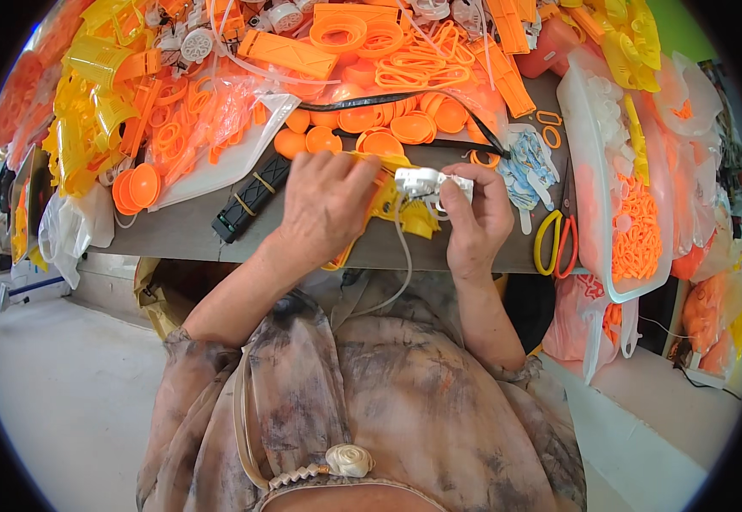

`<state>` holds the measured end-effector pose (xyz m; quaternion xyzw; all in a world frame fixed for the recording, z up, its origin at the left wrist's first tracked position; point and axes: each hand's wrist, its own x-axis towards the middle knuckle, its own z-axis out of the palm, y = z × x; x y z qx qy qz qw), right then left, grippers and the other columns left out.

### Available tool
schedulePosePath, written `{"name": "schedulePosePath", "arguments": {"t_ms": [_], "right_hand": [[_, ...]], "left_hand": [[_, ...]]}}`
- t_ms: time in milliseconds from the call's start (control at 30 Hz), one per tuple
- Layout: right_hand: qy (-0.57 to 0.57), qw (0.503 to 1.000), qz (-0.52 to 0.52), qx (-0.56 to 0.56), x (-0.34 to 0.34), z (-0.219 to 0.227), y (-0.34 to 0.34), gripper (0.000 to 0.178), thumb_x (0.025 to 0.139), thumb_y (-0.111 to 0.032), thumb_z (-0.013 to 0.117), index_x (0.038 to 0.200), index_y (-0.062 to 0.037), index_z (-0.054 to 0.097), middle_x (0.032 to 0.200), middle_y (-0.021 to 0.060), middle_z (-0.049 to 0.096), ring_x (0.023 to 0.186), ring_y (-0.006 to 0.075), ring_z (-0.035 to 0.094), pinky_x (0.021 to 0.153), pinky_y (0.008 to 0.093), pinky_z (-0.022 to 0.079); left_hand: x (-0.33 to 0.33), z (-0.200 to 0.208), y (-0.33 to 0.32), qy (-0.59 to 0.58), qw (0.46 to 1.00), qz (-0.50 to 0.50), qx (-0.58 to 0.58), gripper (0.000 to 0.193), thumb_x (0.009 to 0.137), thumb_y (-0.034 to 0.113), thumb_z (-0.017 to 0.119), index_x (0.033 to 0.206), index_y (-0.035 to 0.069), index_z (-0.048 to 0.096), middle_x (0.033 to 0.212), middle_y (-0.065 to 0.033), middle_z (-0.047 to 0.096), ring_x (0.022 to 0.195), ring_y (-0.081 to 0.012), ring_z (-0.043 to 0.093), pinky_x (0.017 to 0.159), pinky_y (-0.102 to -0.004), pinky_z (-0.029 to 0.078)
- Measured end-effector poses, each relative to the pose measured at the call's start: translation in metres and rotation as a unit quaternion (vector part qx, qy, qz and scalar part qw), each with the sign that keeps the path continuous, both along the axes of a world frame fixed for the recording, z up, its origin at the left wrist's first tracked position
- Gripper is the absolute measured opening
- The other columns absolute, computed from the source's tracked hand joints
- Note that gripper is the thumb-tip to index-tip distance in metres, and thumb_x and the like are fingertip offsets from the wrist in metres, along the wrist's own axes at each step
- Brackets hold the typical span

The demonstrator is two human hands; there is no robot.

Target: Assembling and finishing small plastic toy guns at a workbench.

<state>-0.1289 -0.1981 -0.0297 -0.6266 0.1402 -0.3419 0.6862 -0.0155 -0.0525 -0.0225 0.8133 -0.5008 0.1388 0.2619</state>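
My right hand (480, 218) pinches a small white plastic mechanism (426, 181) between thumb and fingers, above the table's near edge. A pale cord (407, 256) hangs from the mechanism, curving down toward my lap. Just left of it, my left hand (328, 200) is closed, back upward, over the left end of a yellow plastic shell piece (418, 220). Its fingertips are hidden. Part of the yellow piece shows beneath and behind the white mechanism. Beside my left wrist lies a black bar-shaped part (251, 200) with a tan band around it.
Orange round caps (414, 128), rings and yellow shells (98, 68) are heaped across the far table. Scissors (556, 243) with yellow and red handles lie right of my right hand, near blue-white stickers (531, 166). A translucent bin (593, 196) holds orange links. A black strap (473, 119) crosses the heap.
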Motion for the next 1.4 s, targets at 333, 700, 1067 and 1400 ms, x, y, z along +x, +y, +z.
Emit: {"name": "schedulePosePath", "arguments": {"t_ms": [333, 700, 1067, 1400], "right_hand": [[0.068, 0.986, 0.122, 0.094, 0.034, 0.016, -0.006, 0.016, 0.087, -0.007, 0.061, 0.1, 0.0007, 0.055, 0.085, 0.0055, 0.063, 0.077, 0.0069, 0.057, 0.07, 0.0209, 0.045], [0.152, 0.971, 0.182, 0.014, 0.042, 0.024, 0.005, 0.033, 0.086, -0.006, 0.062, 0.115, 0.0014, 0.05, 0.098, 0.0093, 0.064, 0.084, 0.0086, 0.059, 0.07, 0.0218, 0.047], [0.14, 0.983, 0.116, -0.003, 0.046, 0.021, 0.019, 0.033, 0.086, -0.005, 0.062, 0.116, 0.0001, 0.047, 0.097, 0.0097, 0.063, 0.083, 0.009, 0.058, 0.066, 0.0219, 0.048], [0.215, 0.953, 0.155, -0.144, 0.045, 0.03, 0.009, 0.041, 0.083, -0.004, 0.064, 0.12, -0.0015, 0.046, 0.092, 0.0083, 0.064, 0.086, 0.0094, 0.058, 0.073, 0.0243, 0.048]], "left_hand": [[0.012, 0.019, 0.014, 0.13, 0.983, -0.002, -0.128, 0.028, 0.072, 0.01, 0.071, 0.099, 0.006, 0.063, 0.087, -0.0089, 0.059, 0.083, -0.0252, 0.054, 0.074, -0.0366, 0.04], [0.017, 0.013, 0.008, 0.164, 0.975, -0.029, -0.147, 0.017, 0.067, 0.007, 0.073, 0.074, 0.005, 0.058, 0.077, -0.0059, 0.058, 0.074, -0.0255, 0.054, 0.071, -0.0353, 0.039], [0.004, 0.01, 0.007, -0.009, 0.988, -0.102, -0.119, 0.019, 0.065, 0.004, 0.068, 0.08, 0.005, 0.057, 0.081, -0.0065, 0.055, 0.076, -0.0248, 0.053, 0.076, -0.0389, 0.039], [0.023, 0.028, 0.006, -0.057, 0.987, -0.124, -0.089, 0.035, 0.063, 0.007, 0.07, 0.095, 0.005, 0.056, 0.094, -0.007, 0.056, 0.091, -0.0233, 0.055, 0.08, -0.0368, 0.039]]}}
